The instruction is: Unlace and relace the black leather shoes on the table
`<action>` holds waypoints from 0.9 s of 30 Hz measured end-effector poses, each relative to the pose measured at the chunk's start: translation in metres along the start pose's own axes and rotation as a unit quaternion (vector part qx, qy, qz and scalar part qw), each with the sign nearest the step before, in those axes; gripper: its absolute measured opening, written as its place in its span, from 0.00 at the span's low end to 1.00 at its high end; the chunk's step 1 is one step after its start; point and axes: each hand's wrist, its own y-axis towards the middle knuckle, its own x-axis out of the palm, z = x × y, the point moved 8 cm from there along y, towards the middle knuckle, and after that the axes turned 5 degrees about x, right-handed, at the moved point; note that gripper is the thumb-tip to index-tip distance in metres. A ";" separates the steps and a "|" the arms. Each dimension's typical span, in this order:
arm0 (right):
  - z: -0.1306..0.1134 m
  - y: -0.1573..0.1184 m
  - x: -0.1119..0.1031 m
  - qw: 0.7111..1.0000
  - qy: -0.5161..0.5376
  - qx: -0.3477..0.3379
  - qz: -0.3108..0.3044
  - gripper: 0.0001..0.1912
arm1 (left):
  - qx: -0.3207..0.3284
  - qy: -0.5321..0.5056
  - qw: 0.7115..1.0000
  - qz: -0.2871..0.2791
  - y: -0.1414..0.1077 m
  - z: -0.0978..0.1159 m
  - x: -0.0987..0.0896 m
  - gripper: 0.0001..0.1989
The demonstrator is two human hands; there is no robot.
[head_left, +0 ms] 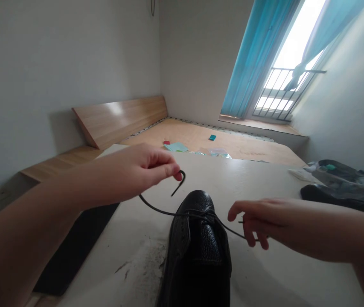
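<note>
A black leather shoe [205, 251] stands on the white tabletop with its toe pointing away from me. A thin black shoelace [159, 210] crosses the front of its lacing area and runs out to both sides. To the left, above the table, my left hand [151, 166] pinches the lace near one end, and the tip hooks down from the fingers. On the right, my right hand [255, 221] has its fingers bent around the other part of the lace, close to the shoe's side. Part of the lace is hidden behind those fingers.
The white table [258, 175] has a scuffed patch left of the shoe. A second black shoe [329, 197] and a plastic bag [345, 177] lie at the right. Beyond is a wooden bed board [194, 130] with small packets [177, 147]. A dark flat panel [76, 247] lies at the left.
</note>
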 end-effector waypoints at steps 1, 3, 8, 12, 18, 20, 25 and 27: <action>-0.003 0.002 0.009 1.000 -0.002 0.010 -0.023 0.12 | -0.003 0.025 0.999 -0.036 0.000 -0.002 0.008 0.14; -0.011 0.006 0.016 0.999 -0.024 0.019 -0.030 0.07 | -0.014 0.054 0.995 -0.088 -0.001 -0.006 0.020 0.14; -0.029 0.015 0.024 0.998 -0.044 -0.009 -0.040 0.05 | -0.033 0.068 0.986 -0.151 -0.005 -0.010 0.040 0.12; -0.031 0.018 0.027 0.998 -0.040 -0.021 -0.044 0.06 | -0.022 0.072 0.975 -0.210 -0.007 -0.008 0.057 0.12; -0.031 0.020 0.028 0.996 0.026 -0.028 -0.083 0.07 | -0.002 0.096 0.973 -0.211 -0.007 -0.003 0.064 0.11; -0.029 0.021 0.030 0.994 0.045 -0.015 -0.099 0.06 | 0.007 0.092 0.973 -0.212 -0.008 -0.002 0.064 0.10; -0.024 0.026 0.031 0.994 0.067 0.002 -0.089 0.07 | 0.032 0.057 0.982 -0.180 -0.004 0.002 0.055 0.12; -0.026 0.028 0.028 0.994 0.079 -0.009 -0.073 0.12 | 0.031 0.053 0.986 -0.155 -0.002 0.002 0.049 0.15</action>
